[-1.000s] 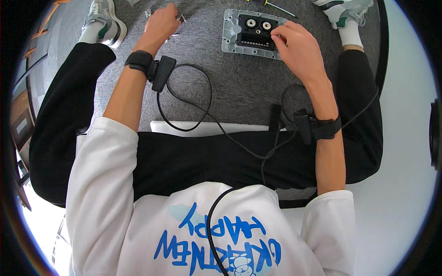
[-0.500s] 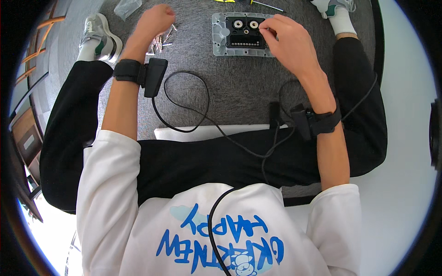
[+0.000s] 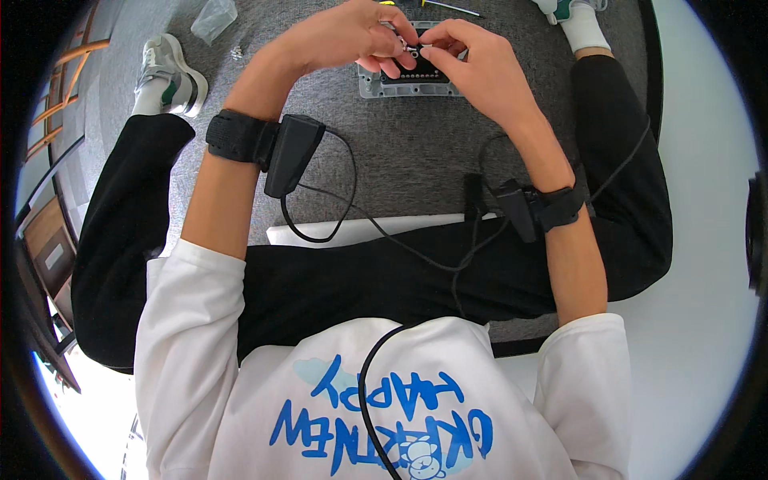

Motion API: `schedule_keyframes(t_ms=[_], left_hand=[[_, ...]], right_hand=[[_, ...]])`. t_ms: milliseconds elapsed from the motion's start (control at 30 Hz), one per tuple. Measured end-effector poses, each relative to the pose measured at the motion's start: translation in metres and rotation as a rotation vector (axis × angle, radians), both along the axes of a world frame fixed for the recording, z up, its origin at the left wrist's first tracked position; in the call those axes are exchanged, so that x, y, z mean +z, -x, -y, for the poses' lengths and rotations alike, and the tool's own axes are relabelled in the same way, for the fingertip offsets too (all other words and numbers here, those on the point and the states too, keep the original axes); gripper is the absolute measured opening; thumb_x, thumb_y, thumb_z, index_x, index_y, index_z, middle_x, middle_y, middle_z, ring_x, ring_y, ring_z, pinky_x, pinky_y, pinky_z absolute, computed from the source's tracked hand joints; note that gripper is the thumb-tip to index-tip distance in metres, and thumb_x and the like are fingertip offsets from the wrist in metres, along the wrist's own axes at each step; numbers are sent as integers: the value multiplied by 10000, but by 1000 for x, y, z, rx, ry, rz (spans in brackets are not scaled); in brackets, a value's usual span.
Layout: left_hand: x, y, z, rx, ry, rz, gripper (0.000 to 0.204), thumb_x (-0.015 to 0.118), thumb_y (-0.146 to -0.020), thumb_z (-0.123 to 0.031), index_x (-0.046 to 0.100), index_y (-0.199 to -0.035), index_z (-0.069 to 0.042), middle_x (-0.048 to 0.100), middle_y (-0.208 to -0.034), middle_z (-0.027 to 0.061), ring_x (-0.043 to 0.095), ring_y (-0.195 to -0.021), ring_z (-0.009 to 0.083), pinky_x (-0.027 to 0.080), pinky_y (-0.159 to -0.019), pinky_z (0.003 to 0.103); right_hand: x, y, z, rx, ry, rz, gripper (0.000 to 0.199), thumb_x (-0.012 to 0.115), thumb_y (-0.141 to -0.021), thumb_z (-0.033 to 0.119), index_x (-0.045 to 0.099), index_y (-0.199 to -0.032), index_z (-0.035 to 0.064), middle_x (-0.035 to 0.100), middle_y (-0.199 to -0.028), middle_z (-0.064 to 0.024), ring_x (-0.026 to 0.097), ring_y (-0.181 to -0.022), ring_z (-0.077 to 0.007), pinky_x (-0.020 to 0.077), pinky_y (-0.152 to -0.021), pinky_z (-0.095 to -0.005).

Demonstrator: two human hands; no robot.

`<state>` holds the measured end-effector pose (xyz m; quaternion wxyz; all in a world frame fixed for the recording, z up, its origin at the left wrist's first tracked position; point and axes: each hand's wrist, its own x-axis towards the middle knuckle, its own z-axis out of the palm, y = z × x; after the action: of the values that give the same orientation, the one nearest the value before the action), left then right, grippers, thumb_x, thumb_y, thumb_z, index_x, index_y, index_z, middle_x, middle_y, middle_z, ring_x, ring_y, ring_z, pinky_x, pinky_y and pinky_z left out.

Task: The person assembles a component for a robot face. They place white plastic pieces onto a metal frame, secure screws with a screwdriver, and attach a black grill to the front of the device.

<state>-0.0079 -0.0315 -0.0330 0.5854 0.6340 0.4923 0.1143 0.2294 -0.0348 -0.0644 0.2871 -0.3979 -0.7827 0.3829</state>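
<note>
My left hand [image 3: 358, 35] is over the left side of a grey metal housing [image 3: 370, 85]. Its curled fingers and thumb close on a small shiny metal piece [image 3: 410, 49], perhaps a screw or pin, too small to tell. From the right, my right hand [image 3: 485, 70] pinches thumb and forefinger right beside it, almost touching the left fingertips. What the right pinch holds is not visible. Inside the housing sits a black block [image 3: 424, 78] with a row of small light dots along its near side. My hands hide most of the block's far part.
Far off lies a screwdriver [image 3: 453, 9], with a clear plastic bag [image 3: 214, 20] at the far left. Small metal bits [image 3: 237, 54] lie on the grey carpet [image 3: 384, 152]. Black cables [image 3: 400, 240] run from both wrist devices across my lap.
My left hand has moved right, from the small metal parts on the carpet to the housing. My right hand has shifted slightly left, and the two hands now meet over the block.
</note>
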Motion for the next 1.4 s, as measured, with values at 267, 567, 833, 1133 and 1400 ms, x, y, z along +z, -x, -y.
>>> schedule_keyframes(t_ms=[267, 567, 833, 1133, 1400], left_hand=[[21, -13, -2, 87, 150, 182, 289, 595, -1016, -201, 568, -1179, 35, 747, -994, 99, 731, -856, 177, 574, -724, 280], [-20, 32, -14, 291, 120, -28, 237, 605, -1016, -234, 648, -1125, -28, 745, -968, 73, 713, -818, 141, 578, -689, 275], [-21, 43, -15, 310, 78, -70, 279, 623, -1012, -258, 672, -1159, -26, 737, -959, 55, 697, -796, 126, 577, -693, 272], [-22, 54, -15, 352, 119, -60, 285, 635, -1010, -256, 678, -1157, -15, 712, -948, 49, 687, -786, 136, 566, -680, 262], [-40, 84, -15, 418, 114, -140, 284, 638, -1000, -277, 701, -1093, -17, 731, -915, 105, 706, -767, 215, 560, -661, 332]], right_hand=[[4, -1, -1, -31, 189, -70, 161, 727, -922, 195, 749, -998, 55, 755, -864, -79, 732, -792, -166, 564, -733, -306], [-16, 9, 13, 22, -29, 122, 129, 759, -887, 169, 712, -906, 50, 677, -847, -66, 678, -763, -239, 550, -675, -350], [-39, 25, 19, 68, -446, 316, 98, 764, -855, 149, 701, -850, 74, 668, -887, -25, 671, -916, -221, 586, -731, -369], [-44, 29, 20, 78, -540, 356, 100, 772, -827, 153, 708, -812, 78, 677, -922, -13, 669, -957, -201, 601, -718, -344], [-50, 27, 20, 102, -550, 289, 55, 754, -827, 110, 735, -832, 58, 663, -945, -23, 643, -931, -209, 597, -705, -351]])
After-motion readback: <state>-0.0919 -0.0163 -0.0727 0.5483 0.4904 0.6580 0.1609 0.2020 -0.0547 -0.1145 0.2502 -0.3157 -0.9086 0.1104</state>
